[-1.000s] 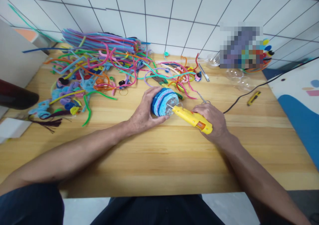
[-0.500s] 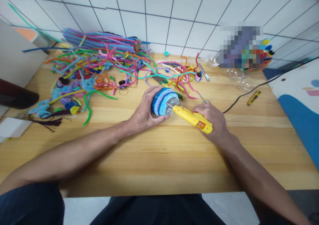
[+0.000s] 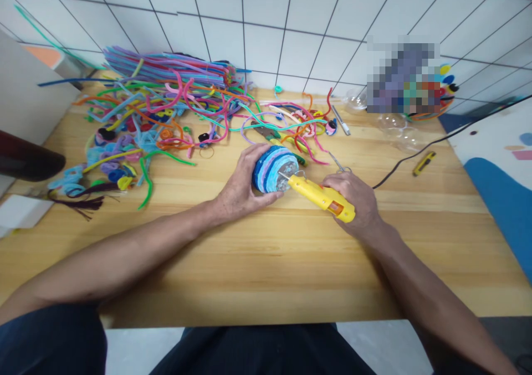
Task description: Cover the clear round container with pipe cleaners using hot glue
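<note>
Bare wooden table point(image 3: 266, 264) lay open in front of both arms. Behind them, a tangle of pipe cleaners point(image 3: 166, 109) crowded the far left, and a black cable point(image 3: 415, 156) crossed the right.

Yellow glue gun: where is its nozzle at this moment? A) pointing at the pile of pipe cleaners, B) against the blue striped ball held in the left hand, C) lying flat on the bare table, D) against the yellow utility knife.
B: the right hand holds the yellow glue gun with its tip at the blue striped ball, which the left hand grips on the table.
</note>
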Action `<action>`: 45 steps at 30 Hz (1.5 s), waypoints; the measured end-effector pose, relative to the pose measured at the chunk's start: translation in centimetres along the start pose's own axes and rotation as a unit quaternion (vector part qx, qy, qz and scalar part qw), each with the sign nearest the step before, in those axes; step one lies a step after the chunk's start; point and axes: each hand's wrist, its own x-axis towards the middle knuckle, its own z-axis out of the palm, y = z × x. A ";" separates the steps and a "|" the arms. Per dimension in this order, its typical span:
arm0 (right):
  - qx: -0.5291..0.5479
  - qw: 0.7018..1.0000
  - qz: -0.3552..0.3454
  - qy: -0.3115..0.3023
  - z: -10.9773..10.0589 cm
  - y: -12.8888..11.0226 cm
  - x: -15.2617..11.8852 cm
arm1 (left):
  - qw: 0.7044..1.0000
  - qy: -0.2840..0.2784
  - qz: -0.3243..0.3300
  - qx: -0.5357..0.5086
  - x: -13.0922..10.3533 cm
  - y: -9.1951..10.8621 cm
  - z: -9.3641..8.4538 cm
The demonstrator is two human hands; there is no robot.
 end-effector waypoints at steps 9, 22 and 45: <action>0.000 1.000 -0.012 0.001 0.0 0.0 0.2 | 1.000 0.001 0.008 0.008 0.0 0.1 0.0; -0.015 1.000 -0.016 0.004 0.0 -0.1 0.3 | 1.000 0.005 0.013 -0.001 0.0 -0.2 0.1; -0.009 1.000 -0.005 0.002 0.1 0.0 -0.1 | 1.000 0.007 0.016 0.000 0.0 -0.2 0.1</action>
